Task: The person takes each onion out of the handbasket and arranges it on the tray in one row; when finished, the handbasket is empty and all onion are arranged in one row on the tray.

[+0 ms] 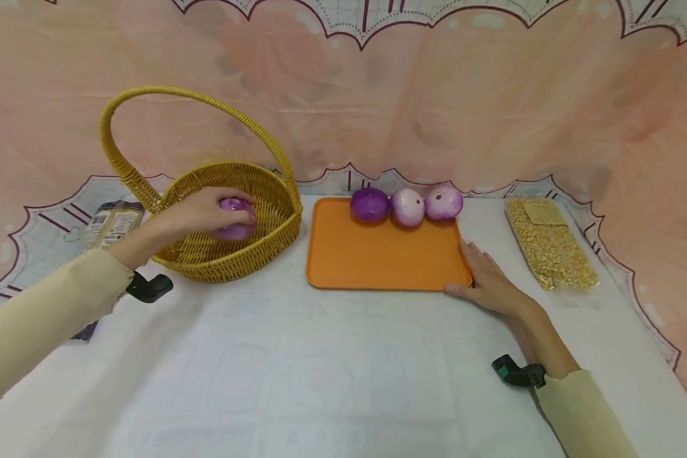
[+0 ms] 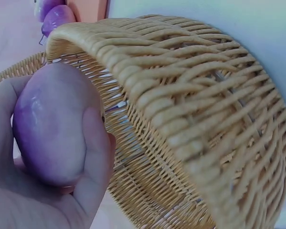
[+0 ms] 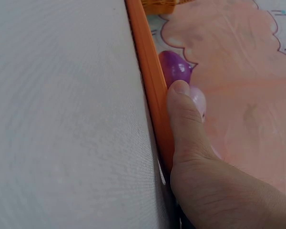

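Observation:
My left hand (image 1: 214, 210) grips a glossy purple onion (image 1: 236, 219) inside the rim of a yellow wicker basket (image 1: 229, 270). In the left wrist view the fingers and thumb curl round the pale purple onion (image 2: 57, 124), beside the woven basket wall (image 2: 181, 95). An orange tray (image 1: 378, 261) lies right of the basket. Along its far edge sit a dark purple onion (image 1: 369, 205) and two paler ones. At the tray's near right corner rests my right hand (image 1: 489, 283), its fingers fairly straight and its thumb (image 3: 186, 114) against the tray's rim (image 3: 155, 90).
A clear bag of yellow kernels (image 1: 549, 245) lies right of the tray. Behind the left forearm is a dark printed packet (image 1: 114, 222), partly hidden. The basket's tall handle (image 1: 194, 95) arches above it. A peach patterned cloth (image 1: 406, 114) hangs behind the white table (image 1: 320, 375).

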`<state>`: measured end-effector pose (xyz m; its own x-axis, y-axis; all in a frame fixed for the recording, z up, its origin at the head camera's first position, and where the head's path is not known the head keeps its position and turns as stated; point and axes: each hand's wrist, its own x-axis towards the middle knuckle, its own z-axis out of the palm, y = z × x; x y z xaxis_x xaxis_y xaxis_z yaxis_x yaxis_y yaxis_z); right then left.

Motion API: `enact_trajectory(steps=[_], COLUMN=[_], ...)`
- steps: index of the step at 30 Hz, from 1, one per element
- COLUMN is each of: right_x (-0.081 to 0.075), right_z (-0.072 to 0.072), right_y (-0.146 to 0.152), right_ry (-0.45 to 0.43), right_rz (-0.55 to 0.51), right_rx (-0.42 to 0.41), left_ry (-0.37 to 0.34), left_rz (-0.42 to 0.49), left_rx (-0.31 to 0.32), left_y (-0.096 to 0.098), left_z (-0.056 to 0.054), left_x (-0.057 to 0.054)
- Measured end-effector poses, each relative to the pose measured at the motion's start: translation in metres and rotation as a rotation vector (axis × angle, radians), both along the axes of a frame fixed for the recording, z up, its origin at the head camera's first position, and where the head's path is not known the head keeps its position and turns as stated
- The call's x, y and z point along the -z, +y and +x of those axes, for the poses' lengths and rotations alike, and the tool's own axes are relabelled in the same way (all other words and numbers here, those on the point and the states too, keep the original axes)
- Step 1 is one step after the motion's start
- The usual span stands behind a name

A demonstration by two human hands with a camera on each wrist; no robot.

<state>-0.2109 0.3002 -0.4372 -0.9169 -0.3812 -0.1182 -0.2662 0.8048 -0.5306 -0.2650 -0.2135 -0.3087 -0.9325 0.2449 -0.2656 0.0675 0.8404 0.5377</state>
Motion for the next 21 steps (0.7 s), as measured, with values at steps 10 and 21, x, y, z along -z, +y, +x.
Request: enact_trajectory(steps=[10, 21], right_x=[-0.003, -0.003], right_z=[0.000, -0.001], right_y=[0.001, 0.000], right_ry=[-0.006, -0.018], right_rz=[0.003, -0.001], right_rx=[0.000, 0.000], left_ry=[-0.039, -0.042], left_rz=[0.024, 0.053], left_rx=[0.002, 0.165], left_y=[0.006, 0.038], left_z=[0.017, 0.048], left_x=[-0.019, -0.016])
